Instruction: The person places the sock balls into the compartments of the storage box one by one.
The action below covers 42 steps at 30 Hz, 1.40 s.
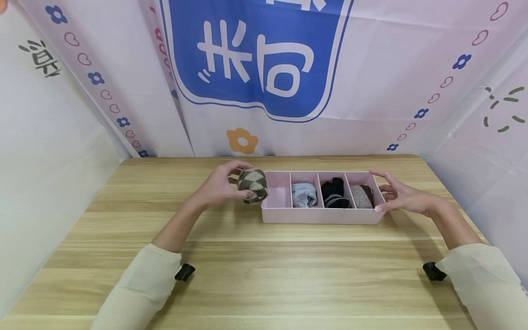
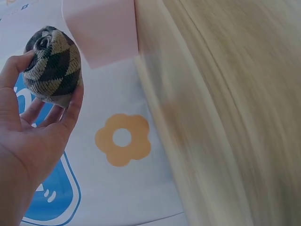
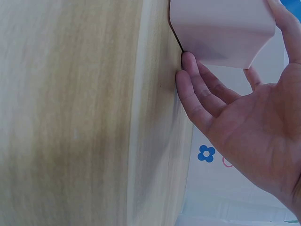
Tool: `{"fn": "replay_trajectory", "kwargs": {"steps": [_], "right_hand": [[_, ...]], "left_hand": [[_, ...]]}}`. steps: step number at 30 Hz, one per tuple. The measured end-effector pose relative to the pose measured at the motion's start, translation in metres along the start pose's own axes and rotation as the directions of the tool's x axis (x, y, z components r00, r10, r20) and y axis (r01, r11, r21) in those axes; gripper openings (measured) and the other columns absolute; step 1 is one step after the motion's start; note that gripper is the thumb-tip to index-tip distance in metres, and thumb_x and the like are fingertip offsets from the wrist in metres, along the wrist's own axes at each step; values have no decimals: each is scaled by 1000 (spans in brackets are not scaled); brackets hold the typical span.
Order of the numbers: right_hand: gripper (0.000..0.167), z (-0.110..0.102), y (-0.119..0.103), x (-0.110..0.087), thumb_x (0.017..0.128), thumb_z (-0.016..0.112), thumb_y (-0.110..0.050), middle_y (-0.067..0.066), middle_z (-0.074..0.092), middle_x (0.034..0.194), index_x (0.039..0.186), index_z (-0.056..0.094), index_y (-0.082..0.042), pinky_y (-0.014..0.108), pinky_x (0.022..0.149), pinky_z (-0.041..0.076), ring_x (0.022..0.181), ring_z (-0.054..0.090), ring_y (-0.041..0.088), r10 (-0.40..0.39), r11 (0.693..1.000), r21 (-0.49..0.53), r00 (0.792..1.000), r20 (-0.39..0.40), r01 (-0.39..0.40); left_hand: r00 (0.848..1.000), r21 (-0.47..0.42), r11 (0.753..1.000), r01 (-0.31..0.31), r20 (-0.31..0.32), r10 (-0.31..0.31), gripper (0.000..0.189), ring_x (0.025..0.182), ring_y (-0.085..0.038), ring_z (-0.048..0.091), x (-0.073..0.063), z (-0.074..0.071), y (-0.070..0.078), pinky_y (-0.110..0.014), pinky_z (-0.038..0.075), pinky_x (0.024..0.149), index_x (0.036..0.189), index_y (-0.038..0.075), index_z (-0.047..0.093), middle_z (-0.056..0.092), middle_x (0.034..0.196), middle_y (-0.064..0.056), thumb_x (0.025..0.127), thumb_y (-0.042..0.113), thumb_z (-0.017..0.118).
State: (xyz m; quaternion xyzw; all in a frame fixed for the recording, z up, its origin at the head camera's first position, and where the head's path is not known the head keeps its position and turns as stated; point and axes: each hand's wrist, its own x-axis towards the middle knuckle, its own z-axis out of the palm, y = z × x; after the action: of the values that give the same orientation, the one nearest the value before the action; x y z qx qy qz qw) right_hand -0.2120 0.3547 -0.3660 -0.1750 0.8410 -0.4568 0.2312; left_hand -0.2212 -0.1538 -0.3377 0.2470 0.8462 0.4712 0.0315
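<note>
My left hand (image 1: 220,187) grips a rolled pair of socks (image 1: 253,185) with a brown and beige diamond pattern, thumb on one side and fingers on the other. The roll (image 2: 52,68) is held up beside the left end of a pink divided storage box (image 1: 321,216). At the box's right end, my right hand (image 1: 406,198) spans the end wall, thumb at the front corner and index finger at the back corner. Its lower fingers (image 3: 187,84) reach the box's bottom edge in the right wrist view. Grey-blue socks (image 1: 304,194), black socks (image 1: 335,193) and grey-brown socks (image 1: 363,197) sit in separate compartments.
The box stands on a wood-grain table (image 1: 264,275), near its back edge. Behind it hangs a printed cloth (image 1: 350,137) with a blue sign and an orange flower (image 1: 242,140). White side panels (image 1: 49,151) flank the table.
</note>
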Motion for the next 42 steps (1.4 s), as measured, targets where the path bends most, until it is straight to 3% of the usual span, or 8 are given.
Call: {"fn": "replay_trajectory", "kwargs": {"steps": [5,16,25,35,42], "right_hand": [[103,0,0,0,91,74,-14,43,17,158,163,1,-20,71,110,32,143,23,64,2,1000,2,1000,0,-2],[103,0,0,1,91,74,-14,43,15,159,164,1,-20,73,110,31,144,22,64,1,1000,3,1000,-2,-1],[104,0,-1,1,91,74,-15,43,14,159,164,0,-19,75,110,29,144,20,65,4,1000,3,1000,1,-4],[104,0,1,0,91,75,-15,42,15,159,164,1,-20,74,110,30,144,20,64,2,1000,9,1000,-2,-2],[103,0,0,0,91,74,-14,43,17,158,163,1,-19,71,110,32,144,22,64,-3,1000,15,1000,1,3]], "left_hand": [[1000,-13,1000,-9,-6,9,60,113,-35,61,3,3,2,-48,56,93,133,1,63,62,130,-19,78,9,86],[999,-44,999,31,-9,-31,62,112,-36,62,15,12,10,-42,59,89,133,3,64,61,129,-18,76,9,88],[1000,-25,1000,-19,-4,19,61,107,-33,63,26,18,12,-39,58,85,129,3,67,65,124,-17,73,9,91],[1000,6,1000,-16,26,16,60,103,-28,61,38,27,18,-33,56,77,128,5,67,65,119,-14,73,13,92],[998,15,1000,-24,56,23,60,101,-28,60,43,37,15,-31,57,73,126,2,66,64,117,-16,73,11,92]]}}
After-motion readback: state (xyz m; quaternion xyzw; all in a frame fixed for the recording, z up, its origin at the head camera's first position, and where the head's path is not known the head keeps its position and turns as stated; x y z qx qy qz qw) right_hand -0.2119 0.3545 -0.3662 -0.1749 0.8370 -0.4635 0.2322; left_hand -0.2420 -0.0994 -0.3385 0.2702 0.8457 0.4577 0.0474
